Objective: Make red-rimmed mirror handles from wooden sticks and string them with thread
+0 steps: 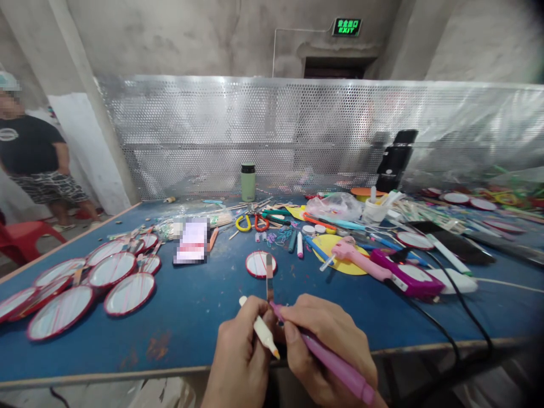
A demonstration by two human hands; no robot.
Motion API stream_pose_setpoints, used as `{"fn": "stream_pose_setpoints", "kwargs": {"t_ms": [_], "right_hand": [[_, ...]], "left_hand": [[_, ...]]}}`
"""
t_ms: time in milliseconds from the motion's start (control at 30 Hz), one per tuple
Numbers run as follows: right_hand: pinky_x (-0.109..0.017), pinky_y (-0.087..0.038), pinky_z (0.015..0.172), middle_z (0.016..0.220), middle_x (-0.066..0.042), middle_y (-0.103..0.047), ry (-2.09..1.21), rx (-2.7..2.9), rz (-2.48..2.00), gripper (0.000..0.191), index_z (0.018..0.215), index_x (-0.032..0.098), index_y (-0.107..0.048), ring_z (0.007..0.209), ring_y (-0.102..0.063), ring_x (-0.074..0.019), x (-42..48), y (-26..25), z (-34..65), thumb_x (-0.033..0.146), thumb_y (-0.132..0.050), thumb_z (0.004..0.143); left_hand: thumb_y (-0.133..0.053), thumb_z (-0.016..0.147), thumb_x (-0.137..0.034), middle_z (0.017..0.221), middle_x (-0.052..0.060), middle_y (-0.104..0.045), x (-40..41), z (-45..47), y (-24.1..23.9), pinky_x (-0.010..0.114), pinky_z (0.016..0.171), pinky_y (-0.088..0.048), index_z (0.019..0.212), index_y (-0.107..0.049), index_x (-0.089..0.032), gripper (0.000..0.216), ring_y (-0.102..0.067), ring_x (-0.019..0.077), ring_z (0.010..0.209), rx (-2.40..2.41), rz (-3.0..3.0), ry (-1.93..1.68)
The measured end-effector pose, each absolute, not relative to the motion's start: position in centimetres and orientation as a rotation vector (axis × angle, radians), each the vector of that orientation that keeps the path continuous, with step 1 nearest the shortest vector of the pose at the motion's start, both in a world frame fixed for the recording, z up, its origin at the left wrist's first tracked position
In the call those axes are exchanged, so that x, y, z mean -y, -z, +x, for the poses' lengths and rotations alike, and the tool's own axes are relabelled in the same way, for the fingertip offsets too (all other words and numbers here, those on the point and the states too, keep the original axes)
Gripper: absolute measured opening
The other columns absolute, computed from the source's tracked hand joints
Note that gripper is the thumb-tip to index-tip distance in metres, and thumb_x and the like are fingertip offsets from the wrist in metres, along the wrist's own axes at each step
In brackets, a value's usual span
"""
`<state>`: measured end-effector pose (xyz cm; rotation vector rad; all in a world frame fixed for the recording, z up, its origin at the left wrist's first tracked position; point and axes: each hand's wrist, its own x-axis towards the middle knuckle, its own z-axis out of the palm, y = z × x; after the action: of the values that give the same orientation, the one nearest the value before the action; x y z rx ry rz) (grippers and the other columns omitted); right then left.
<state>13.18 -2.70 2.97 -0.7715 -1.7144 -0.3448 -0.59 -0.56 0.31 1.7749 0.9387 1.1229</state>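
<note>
Near the table's front edge, my left hand [240,348] is closed around a white marker [266,334] with an orange-yellow tip, angled down to the right. The same fingers pinch a flat wooden stick [270,288], which reaches up to a small round red-rimmed disc [256,264] with a pale face. My right hand [329,340] grips a pink-purple marker [338,365]. Its front end is at the lower part of the stick, beside my left fingertips. The exact contact there is hidden by the fingers.
Several red-rimmed discs [113,269] pile up at left, near a phone [191,241]. A green bottle [248,182] stands behind pliers [243,222]. At right lie a pink glue gun [357,258], a purple device [406,273] and cables. A person [32,147] stands far left.
</note>
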Motion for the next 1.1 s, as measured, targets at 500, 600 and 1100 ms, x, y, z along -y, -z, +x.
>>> {"fn": "stream_pose_setpoints", "kwargs": {"t_ms": [500,600,1100], "right_hand": [[-0.023,-0.055,0.054,0.065,-0.001,-0.07,0.405,1.666,-0.825,0.014,0.084,0.019,-0.065,0.058,-0.068,-0.0149,2.9,-3.7,13.2,0.009,-0.058,0.08],[-0.023,-0.056,0.054,0.063,-0.001,-0.069,0.412,1.663,-0.834,0.013,0.083,0.019,-0.066,0.056,-0.068,-0.0153,2.9,-3.8,13.2,0.01,-0.057,0.081],[-0.024,-0.058,0.062,0.069,-0.002,-0.072,0.455,1.682,-0.872,0.013,0.086,0.019,-0.067,0.064,-0.071,-0.0163,2.9,-2.9,14.0,0.01,-0.059,0.08]], "left_hand": [[-0.038,0.097,-0.042,0.067,-0.002,-0.055,0.5,-0.7,-0.4,0.02,0.057,-0.036,0.081,-0.054,-0.019,0.032,-0.045,0.0115,0.06,-0.911,1.77,-1.075],[-0.038,0.097,-0.041,0.066,-0.001,-0.055,0.4,-0.7,-0.3,0.02,0.057,-0.035,0.08,-0.053,-0.019,0.031,-0.046,0.0113,0.06,-0.898,1.801,-1.078],[-0.042,0.095,-0.044,0.066,-0.002,-0.053,0.5,-0.3,-0.3,0.021,0.057,-0.033,0.076,-0.049,-0.02,0.031,-0.044,0.0112,0.06,-0.926,1.74,-1.132]]}}
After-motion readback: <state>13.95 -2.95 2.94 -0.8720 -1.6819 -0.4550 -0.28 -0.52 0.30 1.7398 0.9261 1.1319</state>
